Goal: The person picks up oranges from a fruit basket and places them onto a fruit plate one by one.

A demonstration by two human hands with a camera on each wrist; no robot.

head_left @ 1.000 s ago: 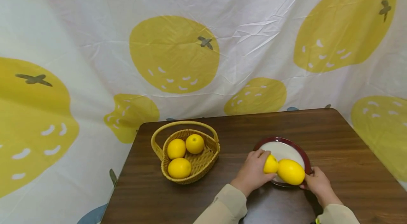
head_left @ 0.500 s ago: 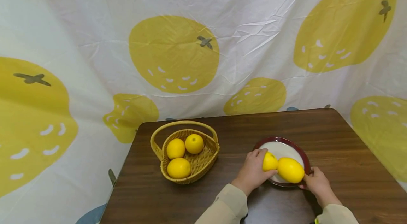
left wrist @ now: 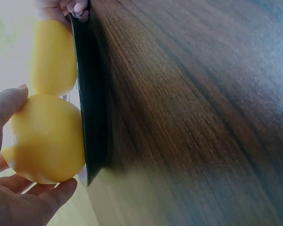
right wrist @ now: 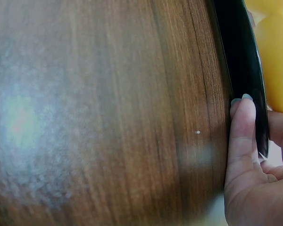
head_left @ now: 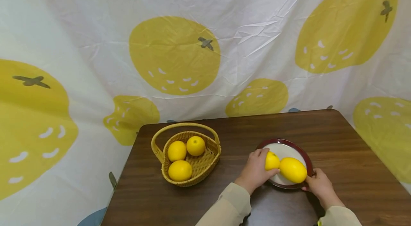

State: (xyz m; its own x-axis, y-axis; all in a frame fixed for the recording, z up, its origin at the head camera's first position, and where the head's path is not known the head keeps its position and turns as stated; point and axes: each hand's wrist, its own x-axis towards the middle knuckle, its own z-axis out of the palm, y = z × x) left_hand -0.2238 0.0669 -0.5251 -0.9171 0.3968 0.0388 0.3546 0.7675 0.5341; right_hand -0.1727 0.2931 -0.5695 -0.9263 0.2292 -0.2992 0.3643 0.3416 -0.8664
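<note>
- Left hand (head_left: 255,171) wraps its grip round a small lemon (head_left: 271,160), thumb and fingers curled about it, right at the near-left rim of the plate (head_left: 307,162).
- In the left wrist view that lemon (left wrist: 45,141) sits in the palm, thumb on top, pressed against the plate's dark edge (left wrist: 92,113).
- A second, bigger lemon (head_left: 293,170) lies on the plate just right of the first; the two touch.
- Right hand (head_left: 319,185) pinches the plate's near-right rim, so its grip holds the plate, not fruit.
- The right wrist view shows it well: fingers (right wrist: 240,141) lie along the dark underside of the plate (right wrist: 238,70), thumb over the top, yellow fruit (right wrist: 276,66) just past the rim.
- The plate sits on the dark wood bench (head_left: 346,154), on the right side, fairly near.
- Off to the left, well apart from the plate, stands a wicker basket (head_left: 205,163) with a hoop handle.
- Three yellow fruits in it: one near (head_left: 180,170), two farther back side by side (head_left: 177,150) (head_left: 196,145).
- Behind the bench hangs a white cloth (head_left: 96,40) printed with large yellow fruit.
- Both sleeves are beige (head_left: 229,206).
</note>
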